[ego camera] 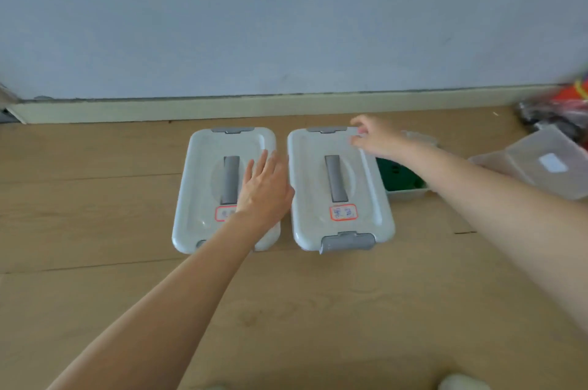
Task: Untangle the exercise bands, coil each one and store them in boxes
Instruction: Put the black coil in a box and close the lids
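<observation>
Down on the wood floor (95, 230), two lidded white boxes sit side by side near the skirting. Left box (203, 198) lies at about 11 o'clock of the view's centre, right box (362, 198) at about 1 o'clock, with a narrow strip of floor between them. Each lid carries a grey handle along its middle, a red-edged label below it, and grey latches at the far and near ends; the right box's near latch (348, 242) shows in full.

Left hand (264, 189) lies flat on the right half of the left box's lid, fingers straight and together, gripping nothing, its wrist covering part of that label. Right hand (375, 138) reaches to the far right corner of the right box's lid, at 1 o'clock from the handle; its fingers are curled at the lid's edge, but blur keeps me from telling whether they pinch it or only touch.

Just beyond the right box, at 3 o'clock of it, an open tray (407, 194) holds something dark green (397, 176), partly hidden by the right forearm. Farther out at 2 o'clock lies a clear lid (541, 163), and behind it a blurred red and black heap (563, 109), too smeared to name.
</observation>
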